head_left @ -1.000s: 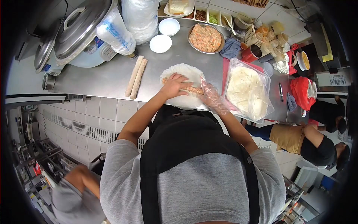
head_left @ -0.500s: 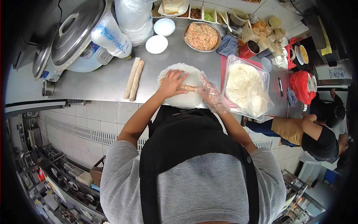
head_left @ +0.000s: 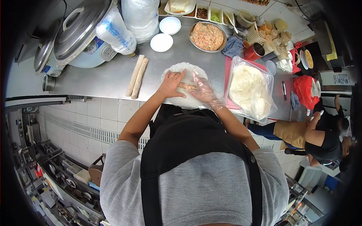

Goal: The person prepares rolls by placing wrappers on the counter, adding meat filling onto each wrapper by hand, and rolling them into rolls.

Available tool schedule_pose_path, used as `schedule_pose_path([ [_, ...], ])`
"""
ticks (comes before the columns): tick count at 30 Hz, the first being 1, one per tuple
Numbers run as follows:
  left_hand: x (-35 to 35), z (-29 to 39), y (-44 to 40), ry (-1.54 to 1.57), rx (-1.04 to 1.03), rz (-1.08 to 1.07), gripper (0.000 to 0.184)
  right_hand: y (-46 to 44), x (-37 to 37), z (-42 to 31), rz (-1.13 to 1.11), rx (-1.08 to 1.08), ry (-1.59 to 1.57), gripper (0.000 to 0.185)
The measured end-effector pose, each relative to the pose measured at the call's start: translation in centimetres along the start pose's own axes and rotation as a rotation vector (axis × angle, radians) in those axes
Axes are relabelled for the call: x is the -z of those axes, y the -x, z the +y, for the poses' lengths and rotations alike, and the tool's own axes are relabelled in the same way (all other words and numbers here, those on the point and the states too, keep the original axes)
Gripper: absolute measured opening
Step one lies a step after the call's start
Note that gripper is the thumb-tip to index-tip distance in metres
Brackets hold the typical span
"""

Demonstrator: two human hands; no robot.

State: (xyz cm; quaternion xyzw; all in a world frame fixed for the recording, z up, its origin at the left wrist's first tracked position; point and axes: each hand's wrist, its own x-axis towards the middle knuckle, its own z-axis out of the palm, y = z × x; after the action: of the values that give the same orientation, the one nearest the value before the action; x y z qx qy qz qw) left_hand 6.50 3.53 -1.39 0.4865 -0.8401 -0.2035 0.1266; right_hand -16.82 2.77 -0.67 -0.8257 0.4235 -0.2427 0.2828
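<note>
A round, pale, thin wrapper (head_left: 191,69) lies flat on the steel counter in front of me, with a strip of orange-pink minced filling (head_left: 187,86) across its middle. My bare left hand (head_left: 172,83) rests over the strip's left end, thumb and fingers apart. At the right end is my right hand (head_left: 204,89) in a clear plastic glove, its fingers stretched over the wrapper. Both hands partly hide the filling. Two long pale rolls (head_left: 137,77) lie side by side to the left. Behind the wrapper stands a metal bowl of minced filling (head_left: 206,35).
To the right, a plastic-covered tray of pale, soft sheets (head_left: 247,86) sits on a red board (head_left: 229,69). White bowls (head_left: 161,42), a blue cloth (head_left: 232,46) and sauce bottles (head_left: 268,45) stand at the back. Large lidded pots (head_left: 81,34) fill the left. Other people (head_left: 320,132) are at right.
My right hand has moved left, its fingers now further over the wrapper and closer to my left hand. Less of the filling strip shows between them. The view has shifted slightly.
</note>
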Motion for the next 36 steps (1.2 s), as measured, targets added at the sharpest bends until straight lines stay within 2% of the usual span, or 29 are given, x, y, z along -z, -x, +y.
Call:
schedule_pose_path([
  [1,0.0,0.1,-0.1,0.001,0.000,0.003,0.131,0.0,-0.6,0.7,-0.002,0.120,0.058,0.091],
  [2,0.0,0.1,-0.1,-0.015,0.006,-0.001,0.132,0.3,-1.1,1.3,-0.003,0.123,0.059,0.091],
  [5,0.4,0.3,0.0,-0.025,0.031,-0.026,0.130,1.3,-1.1,1.7,-0.001,0.066,0.159,0.090],
  [7,0.1,0.4,-0.2,-0.015,0.042,-0.046,0.128,1.6,0.6,0.3,-0.051,-0.105,-0.074,0.091],
  [9,-0.3,0.4,-0.1,-0.028,-0.053,0.041,0.111,2.0,1.5,0.5,-0.088,-0.172,-0.036,0.091],
  [10,-0.5,0.5,-0.2,-0.028,-0.054,0.040,0.111,2.2,1.8,0.7,-0.126,-0.236,0.000,0.091],
  [12,-1.3,1.1,-0.7,-0.044,-0.104,0.062,0.078,2.7,2.0,0.7,-0.085,-0.264,0.024,0.089],
  [13,-1.8,1.5,-1.0,-0.042,-0.108,0.061,0.078,3.0,2.1,0.8,-0.043,-0.288,0.047,0.087],
  [15,-2.5,2.0,-1.7,-0.061,-0.138,0.089,0.060,3.6,2.3,0.9,-0.009,-0.271,0.040,0.089],
  [17,-3.1,2.3,-2.2,-0.082,-0.170,0.086,0.057,4.1,2.3,1.2,0.025,-0.260,0.033,0.090],
  [20,-3.5,2.9,-2.9,-0.116,-0.205,0.092,0.052,4.2,2.2,1.2,-0.038,-0.311,0.079,0.096],
  [22,-3.4,3.3,-3.2,-0.130,-0.203,0.097,0.049,4.3,2.6,0.1,0.115,-0.361,0.099,0.099],
  [25,-3.8,4.2,-3.7,-0.051,-0.223,0.129,0.045,4.9,3.8,0.4,0.069,-0.327,0.065,0.097],
  [28,-4.6,4.6,-4.5,-0.051,-0.259,0.062,0.047,4.9,4.3,-0.1,0.087,-0.256,-0.079,0.094],
  [31,-4.8,4.6,-4.7,-0.094,-0.284,0.047,0.050,4.8,3.6,0.3,0.026,-0.349,0.066,0.089],
  [33,-4.1,4.3,-4.1,0.045,-0.248,0.134,0.056,5.0,3.1,0.7,0.070,-0.305,0.065,0.085],
  [36,-2.0,3.3,-3.0,0.056,-0.204,0.192,0.061,4.8,2.9,1.1,0.106,-0.255,0.006,0.080],
])
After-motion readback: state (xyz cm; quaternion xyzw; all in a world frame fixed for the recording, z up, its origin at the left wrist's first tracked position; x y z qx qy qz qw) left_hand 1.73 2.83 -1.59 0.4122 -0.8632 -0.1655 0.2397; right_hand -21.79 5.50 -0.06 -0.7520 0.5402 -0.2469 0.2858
